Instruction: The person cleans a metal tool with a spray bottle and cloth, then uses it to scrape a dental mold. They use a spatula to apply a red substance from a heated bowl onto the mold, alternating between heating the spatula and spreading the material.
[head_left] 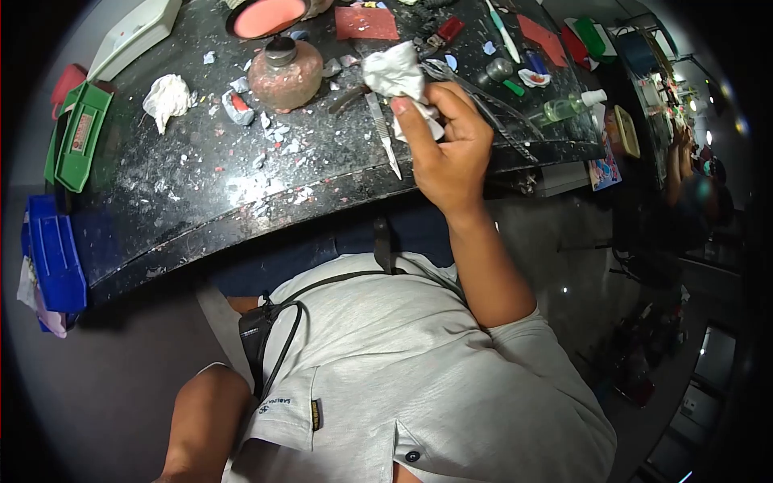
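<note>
My right hand [452,145] is closed on a crumpled white tissue [394,71] above the front part of the black worktop [322,165], pinching it between thumb and fingers. Just left of the hand, a metal scalpel [382,133] lies with its tip toward the table's front edge. A round glass bottle with a metal cap [286,74] stands further left. My left hand is out of view; only part of the bent left arm shows at the lower left.
Green [80,135] and blue [55,253] plastic trays are at the left edge. Another white tissue [167,101] lies amid wax scraps. A pink dish [268,16] is at the back, a clear spray bottle [568,106] at the right. Other people are at the far right.
</note>
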Demonstrator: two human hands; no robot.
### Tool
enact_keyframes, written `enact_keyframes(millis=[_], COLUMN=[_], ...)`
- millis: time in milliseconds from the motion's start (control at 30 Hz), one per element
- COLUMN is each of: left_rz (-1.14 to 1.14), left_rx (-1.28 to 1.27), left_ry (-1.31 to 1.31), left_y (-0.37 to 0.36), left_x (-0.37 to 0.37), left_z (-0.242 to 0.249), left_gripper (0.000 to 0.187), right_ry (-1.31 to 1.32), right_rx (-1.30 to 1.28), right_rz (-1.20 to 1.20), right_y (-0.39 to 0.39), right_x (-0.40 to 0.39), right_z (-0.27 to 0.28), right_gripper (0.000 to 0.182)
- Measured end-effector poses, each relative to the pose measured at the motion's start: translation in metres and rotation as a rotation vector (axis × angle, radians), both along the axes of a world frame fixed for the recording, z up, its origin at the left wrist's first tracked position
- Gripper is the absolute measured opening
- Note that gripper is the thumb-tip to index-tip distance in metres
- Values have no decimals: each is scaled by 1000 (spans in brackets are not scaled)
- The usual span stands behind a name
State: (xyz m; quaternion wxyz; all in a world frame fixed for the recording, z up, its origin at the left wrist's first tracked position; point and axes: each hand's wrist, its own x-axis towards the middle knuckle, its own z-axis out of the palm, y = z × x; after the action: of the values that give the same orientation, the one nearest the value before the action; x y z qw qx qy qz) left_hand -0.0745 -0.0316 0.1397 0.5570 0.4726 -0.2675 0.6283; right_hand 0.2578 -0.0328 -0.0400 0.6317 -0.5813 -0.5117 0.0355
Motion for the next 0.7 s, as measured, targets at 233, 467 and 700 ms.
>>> enact_keyframes(millis=[233,467,700], left_rz=[-158,-312,-263], left_rx=[-135,-3,-17], left_ry=[-294,-60,-97], left_y=[-10,5,5], left_x=[-26,11,11], left_z=[-15,-2,-4], left_gripper=[20,29,29], right_ry=[137,113,160], right_rx=[-44,-49,-45], right_rz=[6,-4,13], right_y=[-9,-9,-8], right_x=[3,4,2], right_z=[3,1,0], right_gripper=[17,17,17])
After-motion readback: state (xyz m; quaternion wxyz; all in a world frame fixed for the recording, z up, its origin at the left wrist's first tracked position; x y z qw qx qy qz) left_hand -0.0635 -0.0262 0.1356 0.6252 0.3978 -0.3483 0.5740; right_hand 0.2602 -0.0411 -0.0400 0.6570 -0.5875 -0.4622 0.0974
